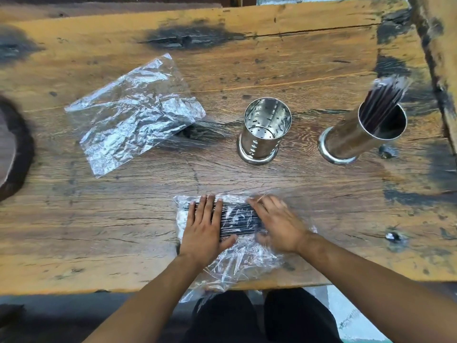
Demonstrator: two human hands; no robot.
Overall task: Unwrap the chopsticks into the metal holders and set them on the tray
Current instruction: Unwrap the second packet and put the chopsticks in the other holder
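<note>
A bundle of black chopsticks (238,219) lies in a clear plastic wrapper (237,263) near the table's front edge. My left hand (204,225) presses flat on the bundle's left part, thumb under its near side. My right hand (277,224) rests on the bundle's right end over the plastic. An empty perforated metal holder (263,131) stands upright behind them. To the right stands a second metal holder (363,131) with dark chopsticks (384,95) sticking out of it.
An empty crumpled clear wrapper (134,115) lies at the left middle of the wooden table (321,206). A dark round edge, perhaps the tray (17,149), shows at the far left. My legs are below the table's front edge.
</note>
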